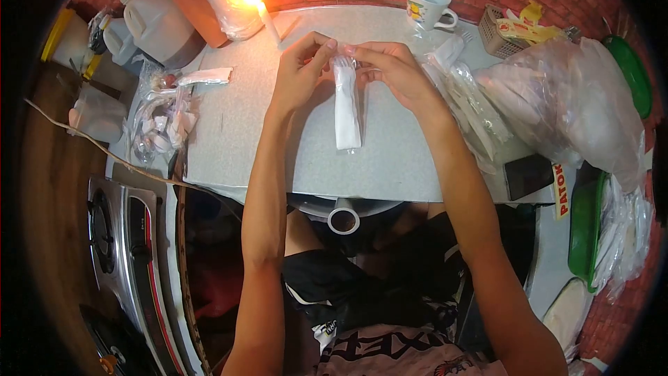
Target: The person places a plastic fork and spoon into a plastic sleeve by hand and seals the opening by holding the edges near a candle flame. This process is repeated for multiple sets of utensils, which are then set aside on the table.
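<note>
In front of me, over the tabletop, is a narrow clear plastic packet [346,115] with a folded white napkin inside. White fork tines [344,63] show near its upper end. My left hand [303,66] pinches the packet's top edge from the left, thumb and forefinger closed. From the other side my right hand [391,69] pinches the same edge, its fingertips close to the left ones. A lit candle [270,26] stands just beyond my left hand. Right of my right hand lies a pile of long plastic-wrapped pieces [470,97].
A white mug [428,5] and a small basket [495,35] stand at the back. Plastic jugs [163,24] and crumpled wrappers [163,122] occupy the left. A large plastic bag [563,97], a phone [529,175] and a green tray [586,233] are right. A gas stove [125,237] sits lower left.
</note>
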The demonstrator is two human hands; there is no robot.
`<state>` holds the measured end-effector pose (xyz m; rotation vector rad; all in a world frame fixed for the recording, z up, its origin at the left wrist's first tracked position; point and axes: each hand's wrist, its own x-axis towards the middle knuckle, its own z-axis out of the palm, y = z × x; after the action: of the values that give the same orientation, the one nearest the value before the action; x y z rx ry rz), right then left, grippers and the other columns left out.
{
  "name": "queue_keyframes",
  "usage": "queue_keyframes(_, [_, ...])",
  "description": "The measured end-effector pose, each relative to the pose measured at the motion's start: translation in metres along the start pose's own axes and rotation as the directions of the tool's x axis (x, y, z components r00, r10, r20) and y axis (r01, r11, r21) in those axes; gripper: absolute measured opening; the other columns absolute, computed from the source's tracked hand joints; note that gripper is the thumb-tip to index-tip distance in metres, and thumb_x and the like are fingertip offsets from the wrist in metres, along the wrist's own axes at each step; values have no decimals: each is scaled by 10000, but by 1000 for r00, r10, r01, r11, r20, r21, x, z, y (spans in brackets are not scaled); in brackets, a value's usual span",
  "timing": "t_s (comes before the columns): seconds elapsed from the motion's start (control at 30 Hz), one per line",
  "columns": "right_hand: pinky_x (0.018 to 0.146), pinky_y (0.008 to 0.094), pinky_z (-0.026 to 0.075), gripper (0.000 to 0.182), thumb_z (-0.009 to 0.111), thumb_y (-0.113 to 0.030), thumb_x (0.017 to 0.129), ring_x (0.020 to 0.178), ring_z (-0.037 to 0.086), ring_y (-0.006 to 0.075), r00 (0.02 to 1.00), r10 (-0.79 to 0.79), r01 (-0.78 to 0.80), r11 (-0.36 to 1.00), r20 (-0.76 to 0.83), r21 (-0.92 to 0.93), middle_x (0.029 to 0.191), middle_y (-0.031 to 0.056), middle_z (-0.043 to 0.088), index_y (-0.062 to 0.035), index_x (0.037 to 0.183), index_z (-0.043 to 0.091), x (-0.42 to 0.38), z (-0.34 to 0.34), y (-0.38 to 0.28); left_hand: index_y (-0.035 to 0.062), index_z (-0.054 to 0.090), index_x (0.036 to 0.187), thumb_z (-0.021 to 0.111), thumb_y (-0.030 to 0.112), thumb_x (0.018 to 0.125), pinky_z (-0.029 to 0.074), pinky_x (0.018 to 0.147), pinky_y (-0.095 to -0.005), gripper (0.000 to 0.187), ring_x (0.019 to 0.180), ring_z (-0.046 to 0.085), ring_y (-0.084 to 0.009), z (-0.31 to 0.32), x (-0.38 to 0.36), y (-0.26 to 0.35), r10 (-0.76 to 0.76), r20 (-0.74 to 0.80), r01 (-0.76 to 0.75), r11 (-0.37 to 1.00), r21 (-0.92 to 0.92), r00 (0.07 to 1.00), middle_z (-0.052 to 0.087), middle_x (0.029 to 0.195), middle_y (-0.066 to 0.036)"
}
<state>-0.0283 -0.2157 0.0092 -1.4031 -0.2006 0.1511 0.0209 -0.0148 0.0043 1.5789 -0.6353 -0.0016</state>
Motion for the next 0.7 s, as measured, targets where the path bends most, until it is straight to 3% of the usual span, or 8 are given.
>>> queue_keyframes(0.07, [792, 253, 494, 348, 634, -291, 1007, 917, 643, 105, 1000, 11, -11, 1000, -9, -14, 1085, 57, 726, -15, 1204, 713, 0, 1, 3, 38, 666, 931, 627, 248, 1022, 422, 638, -243, 232, 707, 527, -65, 0, 0, 0, -11, -5, 11, 1000, 6, 1000, 636, 785, 9])
queue_keyframes(0.17, [770, 240, 502, 339, 635, -261, 997, 863, 643, 110, 996, -6, 13, 997, -89, 75, 1051, 52, 734, -30, 1230, 721, 0, 6, 2, 44, 658, 916, 625, 256, 1025, 424, 634, -247, 241, 705, 534, -71, -2, 0, -2, -17, -26, 17, 1000, -4, 1000, 626, 776, 11])
queue_keyframes(0.27, [793, 245, 514, 348, 625, -240, 1000, 922, 670, 130, 999, -8, 14, 995, -50, 104, 1116, 76, 739, -33, 1270, 701, -2, 8, -5, 55, 649, 903, 622, 261, 1028, 427, 632, -250, 243, 704, 539, -76, -5, 0, 0, -18, -57, 15, 999, -42, 998, 616, 770, 14])
queue_keyframes(0.37, [798, 259, 533, 376, 616, -232, 1012, 914, 675, 128, 990, -70, 72, 997, -124, 10, 1136, 81, 719, -20, 1319, 660, -2, 4, -2, 62, 646, 900, 620, 265, 1030, 427, 636, -250, 242, 706, 537, -74, -6, 0, 4, -19, -69, 13, 995, -95, 997, 613, 779, 16])
queue_keyframes(0.5, [763, 244, 523, 344, 621, -200, 1005, 863, 662, 111, 992, -65, 58, 996, -112, -61, 1071, 64, 723, -23, 1294, 676, -1, 1, -2, 58, 648, 909, 614, 260, 1033, 427, 650, -247, 239, 714, 529, -69, -6, 0, 3, 10, 26, -6, 990, -137, 1000, 617, 802, 16])
queue_keyframes(0.57, [757, 245, 522, 297, 644, -209, 988, 849, 671, 106, 998, -66, 66, 998, -22, -19, 1003, 56, 743, -34, 1213, 724, 0, 1, -1, 55, 650, 914, 609, 254, 1035, 425, 651, -247, 237, 714, 527, -70, -5, 0, 2, 7, 47, -1, 992, -123, 999, 615, 799, 16])
queue_keyframes(0.7, [714, 230, 521, 280, 651, -201, 986, 818, 663, 85, 993, -98, 89, 989, -70, -116, 962, 54, 745, -16, 1181, 730, 3, 2, 4, 48, 652, 936, 594, 240, 1042, 423, 646, -245, 227, 712, 521, -71, -4, -2, 2, -6, 91, 16, 995, -100, 996, 606, 795, 12])
